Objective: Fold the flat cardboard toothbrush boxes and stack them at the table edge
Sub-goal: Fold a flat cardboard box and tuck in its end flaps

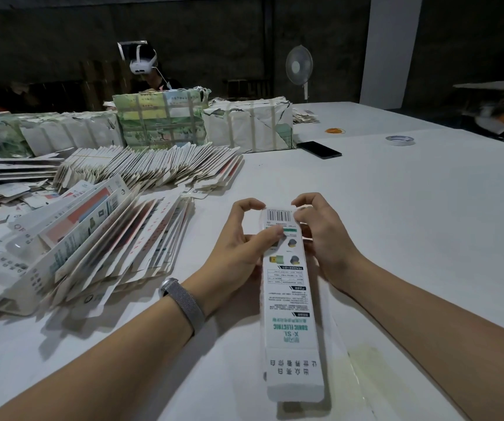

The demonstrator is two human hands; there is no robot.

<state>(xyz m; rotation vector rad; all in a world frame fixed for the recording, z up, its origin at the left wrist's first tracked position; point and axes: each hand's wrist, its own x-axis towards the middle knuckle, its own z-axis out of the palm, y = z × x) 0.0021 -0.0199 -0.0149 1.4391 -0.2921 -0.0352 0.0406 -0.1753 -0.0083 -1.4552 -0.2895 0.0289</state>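
Toothbrush box point(290, 299) held lengthwise above the white counter point(411, 208), barcode end away from the person. Left hand point(238, 238) grips its far end, thumb pressed on the printed face; right hand point(320, 229) pinches the opposite edge (fingers curled at the top flap). Flat boxes point(98, 238) lie fanned at left, well apart.

Phone point(319, 149), tape roll point(400, 140), fan point(299, 67)

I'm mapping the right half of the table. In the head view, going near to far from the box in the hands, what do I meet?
Toothbrush box held by left hand and right hand → black phone → tape roll → orange rubber bands → standing fan.
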